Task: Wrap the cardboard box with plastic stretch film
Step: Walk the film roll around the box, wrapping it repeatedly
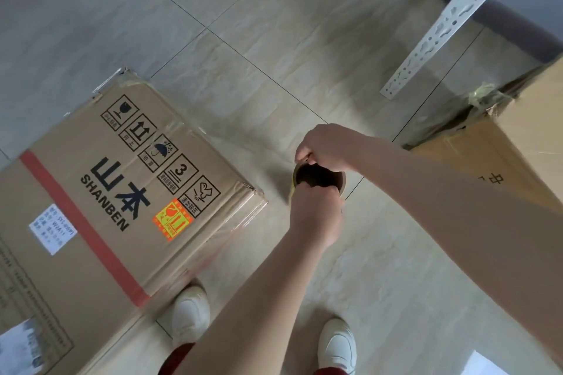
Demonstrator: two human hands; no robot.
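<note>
both of your hands grip the roll of stretch film (pixel 318 177). you see it end on, as a brown tube with a dark hole. your right hand (pixel 327 146) is on the far side of the rim, with its fingers curled down over the edge. your left hand (pixel 315 214) is on the near side, with its fingers bent onto the rim at the hole. your right arm comes in long and straight from the right edge. your left arm comes up from the bottom, between your feet.

thin clear film (pixel 243 224) shines on the near corner of the cardboard box (pixel 122 179). you cannot tell for sure if a sheet runs from that corner to the roll, as it is too faint to see. the cardboard box sits on the floor to the left of your hands, near the roll but not touching it. it has black letters, a red stripe, a white label and an orange sticker.

the floor (pixel 274 55) is pale tile with thin dark lines. your white shoes (pixel 190 310) stand on it, and the left one is right beside the cardboard box. a second box (pixel 524 137) lies at the right, partly under your right arm. a pale metal post (pixel 457 18) with holes stands behind it.
</note>
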